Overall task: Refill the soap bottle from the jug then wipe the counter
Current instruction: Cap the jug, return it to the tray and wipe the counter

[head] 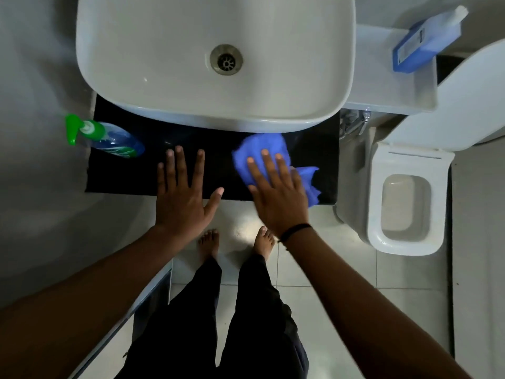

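1. The left hand point(180, 198) is laid flat with fingers spread on the front edge of the black counter point(120, 173), holding nothing.
2. The right hand point(276, 198) is pressed flat, fingers straight, on the blue cloth point(262, 144), right of centre.
3. Even pressure and overlapping strokes should be used, and the strip under the washbasin point(114, 77) reached.
4. The soap bottle point(114, 139) lies at the counter's left end and should be wiped around.
5. The blue jug point(426, 42) lies far right on a ledge.

Two hands, left point(182, 199) and right point(278, 196), one cloth point(255, 149), one soap bottle point(109, 136), one jug point(426, 41), one sink point(114, 58), one toilet point(410, 209), one dark surface point(123, 173), two bare feet.
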